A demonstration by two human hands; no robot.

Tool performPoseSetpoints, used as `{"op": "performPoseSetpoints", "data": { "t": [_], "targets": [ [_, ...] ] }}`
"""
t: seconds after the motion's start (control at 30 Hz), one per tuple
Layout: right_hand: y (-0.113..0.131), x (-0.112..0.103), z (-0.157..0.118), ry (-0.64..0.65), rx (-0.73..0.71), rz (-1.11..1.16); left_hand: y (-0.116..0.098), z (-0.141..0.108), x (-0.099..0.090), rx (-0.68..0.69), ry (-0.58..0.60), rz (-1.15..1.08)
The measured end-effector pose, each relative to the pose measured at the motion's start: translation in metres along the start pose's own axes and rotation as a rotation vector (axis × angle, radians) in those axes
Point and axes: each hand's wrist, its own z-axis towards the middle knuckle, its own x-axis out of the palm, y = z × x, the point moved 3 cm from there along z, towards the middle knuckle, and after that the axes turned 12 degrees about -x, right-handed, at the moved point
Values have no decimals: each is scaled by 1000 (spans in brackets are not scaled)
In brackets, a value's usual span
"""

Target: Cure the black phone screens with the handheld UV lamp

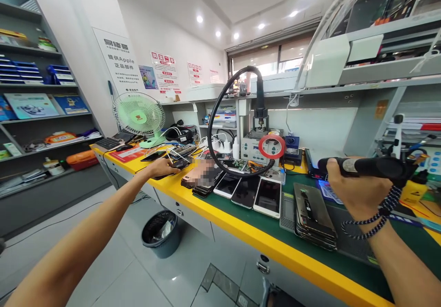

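My left hand (161, 168) reaches over the yellow bench edge, its fingers at a pile of dark phone parts (181, 160); what they hold, if anything, is hidden. My right hand (358, 192) is closed around a black cylindrical tool (361, 166), with a patterned cord (370, 226) at the wrist. Between the hands lie a stack of phones (203, 176), a white-framed phone (226, 185), a dark phone (245, 191) and another white-framed phone (268, 198). Nearer my right hand sits a stack of metallic phone parts (313, 215).
A green fan (138, 114) stands at the back left. A black hose (210, 128) arches over the bench beside a red-rimmed round magnifier (272, 147). Shelves (34, 86) line the left wall. A grey bin (161, 242) stands on the floor below the bench.
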Motion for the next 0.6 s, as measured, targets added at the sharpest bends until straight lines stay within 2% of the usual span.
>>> {"op": "performPoseSetpoints", "data": {
  "t": [0.1, 0.23, 0.4, 0.6],
  "targets": [
    [0, 0, -1, -10, -14, -7, 2, -5, 9, 30, 39, 44],
    [1, 1, -3, 7, -25, -7, 2, 0, 13, 25, -2, 72],
    [3, 1, -1, 20, -17, 43, 1, 31, 10, -9, 25, 103],
    [1, 3, 0, 42, 71, 94, -7, 63, 18, -6, 28, 41]
  ]
}}
